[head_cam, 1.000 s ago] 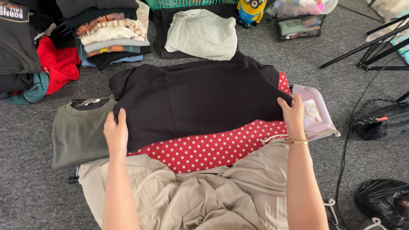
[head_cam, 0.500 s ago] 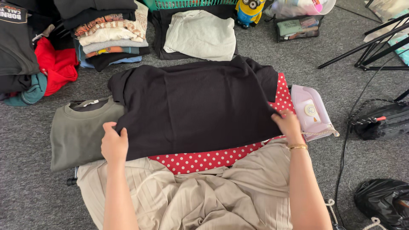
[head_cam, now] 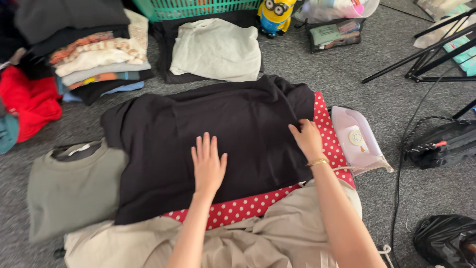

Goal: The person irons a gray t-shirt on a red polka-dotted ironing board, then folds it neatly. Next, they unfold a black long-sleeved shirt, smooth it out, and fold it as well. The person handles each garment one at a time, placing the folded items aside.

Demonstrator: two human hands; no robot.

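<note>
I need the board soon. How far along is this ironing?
Done: folded stacks lie on the carpet beyond the board. In hand: the black garment is spread on the polka-dot board, left hand flat on it, right hand at its edge. Left: the iron sits unused alongside; the olive top lies beside.

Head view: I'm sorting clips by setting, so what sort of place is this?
Probably a room at home: grey carpet, folded clothes piles, and an iron beside a polka-dot board.
</note>
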